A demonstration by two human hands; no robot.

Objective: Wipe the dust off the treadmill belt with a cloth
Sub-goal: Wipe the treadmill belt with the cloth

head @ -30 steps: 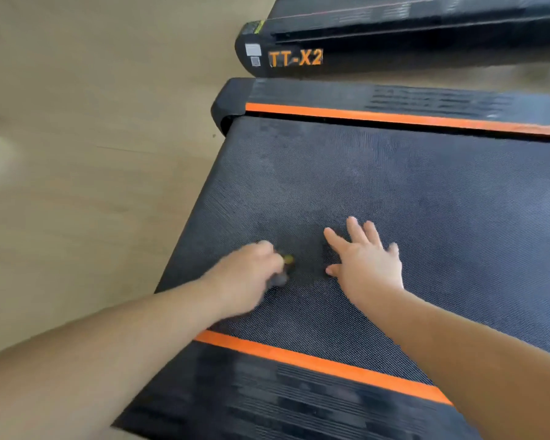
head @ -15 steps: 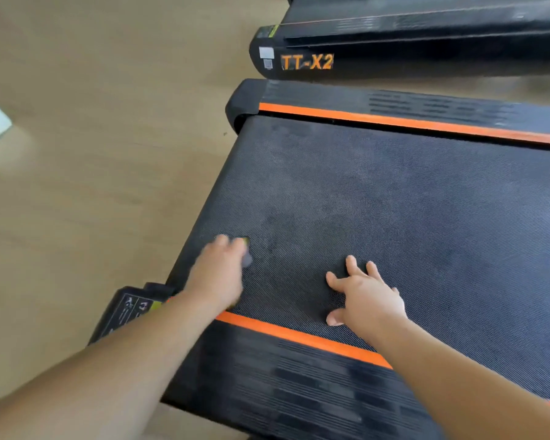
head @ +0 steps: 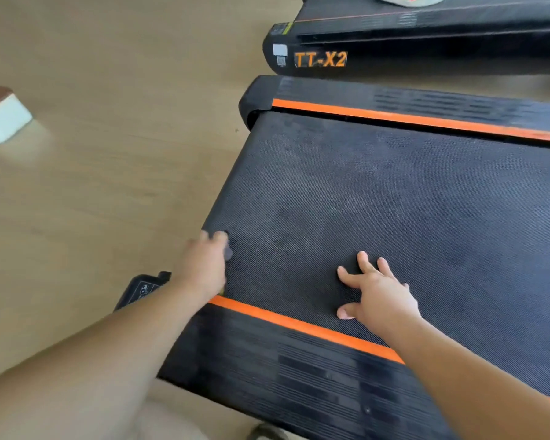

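Left hand (head: 204, 268): fingers curled over small dark grey cloth (head: 228, 253), mostly hidden.
Cloth: on black textured treadmill belt (head: 394, 201), at its left edge.
Right hand (head: 380, 293): fingers spread flat on belt, holding nothing.

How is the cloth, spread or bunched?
Bunched: only a dark scrap of cloth shows under the left hand on the treadmill belt.

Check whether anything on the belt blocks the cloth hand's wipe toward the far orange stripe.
Nothing visible lies on the treadmill belt between the left hand, which grips the mostly hidden cloth, and the far orange stripe. Only the right hand, flat on the belt, stands off to its right.
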